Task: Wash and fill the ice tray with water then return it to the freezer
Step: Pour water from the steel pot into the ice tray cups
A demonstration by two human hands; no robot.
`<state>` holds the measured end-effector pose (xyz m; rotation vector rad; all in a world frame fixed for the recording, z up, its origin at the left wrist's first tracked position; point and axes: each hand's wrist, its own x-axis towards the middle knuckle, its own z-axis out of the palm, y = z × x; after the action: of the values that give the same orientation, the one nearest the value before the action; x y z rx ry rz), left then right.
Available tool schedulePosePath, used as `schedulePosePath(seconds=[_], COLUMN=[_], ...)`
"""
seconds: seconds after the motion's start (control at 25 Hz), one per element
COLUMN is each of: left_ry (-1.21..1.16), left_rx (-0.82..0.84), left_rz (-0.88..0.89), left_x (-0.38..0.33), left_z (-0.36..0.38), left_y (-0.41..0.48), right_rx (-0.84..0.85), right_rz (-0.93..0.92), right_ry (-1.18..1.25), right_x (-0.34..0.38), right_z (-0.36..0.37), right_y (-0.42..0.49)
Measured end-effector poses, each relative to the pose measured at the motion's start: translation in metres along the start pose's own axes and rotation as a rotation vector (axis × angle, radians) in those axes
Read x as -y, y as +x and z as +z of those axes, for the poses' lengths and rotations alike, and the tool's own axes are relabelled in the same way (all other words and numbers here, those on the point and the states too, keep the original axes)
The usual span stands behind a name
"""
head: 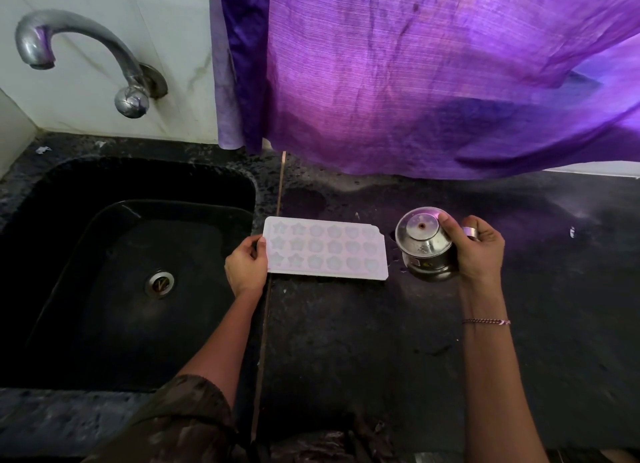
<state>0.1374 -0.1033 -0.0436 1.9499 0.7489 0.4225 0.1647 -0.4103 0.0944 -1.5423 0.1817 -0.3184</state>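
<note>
Two hands are busy and the tap is dry! Filling the top of the frame is a big purple cloth (pixel 433 81), hanging down over the dark stone counter (pixel 346 341). At left centre sits the deep black sink (pixel 86 254), with nothing in it that I can see, and in the upper left the curved steel tap (pixel 79 54) shows no water running. Right in the middle of the frame, flat on the counter just beside the sink's edge, lies the pale white plastic ice tray with star and flower moulds (pixel 325 251). The left hand (pixel 246 265) pinches its near-left end, thumb on top. To its right, the right hand (pixel 479 251) wraps around a small round steel pot (pixel 426 246), tipped toward the tray. Whether the moulds hold water, I cannot tell. My read: washing looks over, filling is about to begin or underway, and the freezer trip remains.
</note>
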Motion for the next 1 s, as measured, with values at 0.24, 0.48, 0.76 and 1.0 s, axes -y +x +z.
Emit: schedulePosePath(seconds=[0.24,0.48,0.76,1.0], left_ry=[-0.007,-0.012,-0.005,0.003], left_rx=[-0.002,-0.003,-0.001,0.005], left_rz=[-0.014,-0.024,-0.015,-0.019], left_x=[0.0006,-0.0004,-0.0009,-0.0025], left_z=[0.0012,0.0008,0.0004,-0.0002], left_y=[0.0014,0.0005,0.0006,-0.0002], right_rx=[0.021,0.068,0.078,0.079], right_rz=[-0.007,-0.041,-0.031,-0.054], right_ry=[-0.088,-0.223,-0.290,-0.307], right_x=[-0.0058,-0.0077,-0.0068,-0.0064], right_z=[-0.0068,-0.0070,-0.0066,-0.0037], right_y=[0.0033,0.0020,0.0009,0.0000])
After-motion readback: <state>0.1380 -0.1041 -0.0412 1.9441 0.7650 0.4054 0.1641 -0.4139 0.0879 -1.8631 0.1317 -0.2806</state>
